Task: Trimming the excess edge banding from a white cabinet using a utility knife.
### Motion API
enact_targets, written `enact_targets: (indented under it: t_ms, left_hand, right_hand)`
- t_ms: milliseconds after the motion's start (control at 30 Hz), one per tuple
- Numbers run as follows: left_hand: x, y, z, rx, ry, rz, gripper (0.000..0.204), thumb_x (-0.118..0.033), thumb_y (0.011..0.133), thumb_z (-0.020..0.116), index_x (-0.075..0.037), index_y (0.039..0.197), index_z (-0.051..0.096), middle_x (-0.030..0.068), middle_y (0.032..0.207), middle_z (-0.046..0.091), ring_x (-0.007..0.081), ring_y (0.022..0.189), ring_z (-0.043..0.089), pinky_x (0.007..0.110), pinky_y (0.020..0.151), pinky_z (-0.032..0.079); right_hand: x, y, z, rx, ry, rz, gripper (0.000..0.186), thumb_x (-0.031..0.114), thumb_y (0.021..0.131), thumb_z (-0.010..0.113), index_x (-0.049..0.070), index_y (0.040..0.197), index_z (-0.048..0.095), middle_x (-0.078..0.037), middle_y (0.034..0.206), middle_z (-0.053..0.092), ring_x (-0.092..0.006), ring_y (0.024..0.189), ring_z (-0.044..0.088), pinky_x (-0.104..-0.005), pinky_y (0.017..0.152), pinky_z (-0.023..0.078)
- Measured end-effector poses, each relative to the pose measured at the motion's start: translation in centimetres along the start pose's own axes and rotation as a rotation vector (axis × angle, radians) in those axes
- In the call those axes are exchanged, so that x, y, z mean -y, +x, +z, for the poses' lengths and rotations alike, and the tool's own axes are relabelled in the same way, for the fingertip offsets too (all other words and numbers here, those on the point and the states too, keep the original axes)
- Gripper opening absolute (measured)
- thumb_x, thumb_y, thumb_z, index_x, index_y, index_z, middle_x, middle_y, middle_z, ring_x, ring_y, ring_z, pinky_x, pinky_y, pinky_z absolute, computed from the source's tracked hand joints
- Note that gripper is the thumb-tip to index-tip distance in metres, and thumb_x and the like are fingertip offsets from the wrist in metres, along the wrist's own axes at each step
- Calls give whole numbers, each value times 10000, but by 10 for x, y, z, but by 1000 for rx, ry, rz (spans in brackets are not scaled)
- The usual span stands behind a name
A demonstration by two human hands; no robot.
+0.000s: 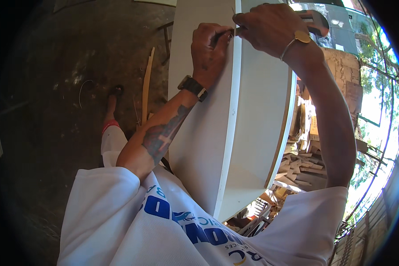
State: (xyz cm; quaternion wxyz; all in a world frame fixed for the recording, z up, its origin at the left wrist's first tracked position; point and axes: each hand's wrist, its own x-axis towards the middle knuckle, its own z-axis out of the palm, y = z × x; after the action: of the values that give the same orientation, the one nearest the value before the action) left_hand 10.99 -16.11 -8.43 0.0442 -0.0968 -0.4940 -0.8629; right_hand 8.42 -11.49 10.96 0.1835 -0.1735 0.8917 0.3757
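Observation:
A long white cabinet carcass (pixel 204 133) lies in front of me, its pale front edge (pixel 229 146) running away toward the top. My left hand (pixel 208 51) is closed in a pinch at the far part of this edge, thumb and forefinger against it. Whatever those fingertips hold is too small to name. Just right of it, across the edge, my right hand (pixel 268 29) has its fingers bent and pressed together. A thin sliver shows by its fingertips, but I cannot make out its kind. Both hands nearly meet over the edge.
An orange-and-black power tool (pixel 315 23) rests beyond my right wrist. Wood offcuts (pixel 292 168) are heaped to the right, near a brick wall (pixel 341 66). A narrow wooden strip (pixel 148 84) lies left of the cabinet on the dark floor (pixel 57 111).

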Motion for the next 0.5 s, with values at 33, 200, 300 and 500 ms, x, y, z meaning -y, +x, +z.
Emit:
enact_targets:
  t_ms: [33, 200, 300, 500]
  left_hand:
    - [0, 1, 0, -4, -13, -5, 99, -23, 863, 676, -57, 951, 708, 76, 967, 614, 234, 915, 589, 352, 799, 497]
    - [2, 1, 0, -4, -18, -12, 99, -30, 856, 678, -59, 944, 713, 75, 947, 610, 234, 915, 590, 350, 795, 494]
    - [3, -1, -1, 35, 1, -14, 96, -22, 892, 668, -44, 982, 693, 62, 982, 608, 178, 922, 610, 317, 820, 502]
    - [2, -4, 1, 36, 26, -15, 88, -12, 908, 662, -36, 988, 689, 57, 994, 595, 151, 920, 620, 303, 839, 509]
  right_hand:
    - [-1, 2, 0, 21, 14, 12, 208, 321, 931, 621, 123, 936, 684, -94, 758, 700, -286, 773, 706, -427, 698, 545]
    - [-3, 3, -5, 117, 25, 27, 155, 266, 867, 648, 124, 870, 709, -129, 709, 692, -327, 710, 708, -455, 628, 541]
    - [-1, 0, -6, 129, 52, 70, 187, 297, 858, 664, 121, 887, 719, -124, 736, 709, -338, 726, 712, -454, 639, 547]
    - [1, -5, -2, 136, -6, 69, 205, 321, 961, 604, 131, 992, 676, -80, 786, 702, -270, 803, 705, -421, 695, 548]
